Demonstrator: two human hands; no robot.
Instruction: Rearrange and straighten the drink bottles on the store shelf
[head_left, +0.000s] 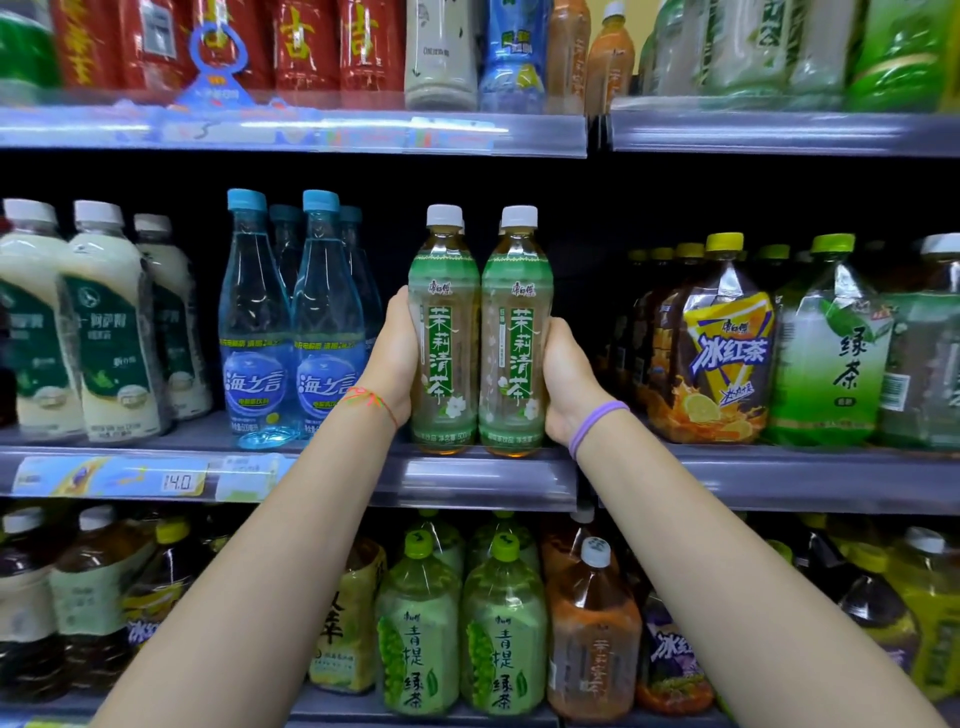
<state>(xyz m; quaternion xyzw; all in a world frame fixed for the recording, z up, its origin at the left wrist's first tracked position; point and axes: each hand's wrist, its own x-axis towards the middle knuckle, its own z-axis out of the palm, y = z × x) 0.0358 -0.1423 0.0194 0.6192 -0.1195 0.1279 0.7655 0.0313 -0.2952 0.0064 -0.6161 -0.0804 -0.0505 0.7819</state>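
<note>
Both forearms reach up from the bottom of my view toward the middle shelf (488, 475), a red thread on the left wrist and a purple band on the right. My left hand (392, 358) wraps the outer side of the left jasmine tea bottle (443, 332), fingers curled round its back, while my right hand (563, 384) cups the outer side of the right jasmine tea bottle (516, 332) the same way. The two bottles stand upright, touching flank to flank, labels facing me, their bases at the shelf's front lip at dead centre. More white caps show just behind them.

At 9 o'clock stand the blue water bottles (291, 332), near my left wrist. At 3 o'clock, past a dark gap, sits the iced tea bottle (724, 353) with green tea beside it.

My judgement is that I am squaring this pair up. The risk is the edge: the bases sit so far forward that a pull toward me could tip them off the lip onto the row below. Squeezing unevenly could twist one label away. Pushing back too hard might topple the hidden bottles behind, and my left forearm could nudge the nearest water bottle if it swings out.
</note>
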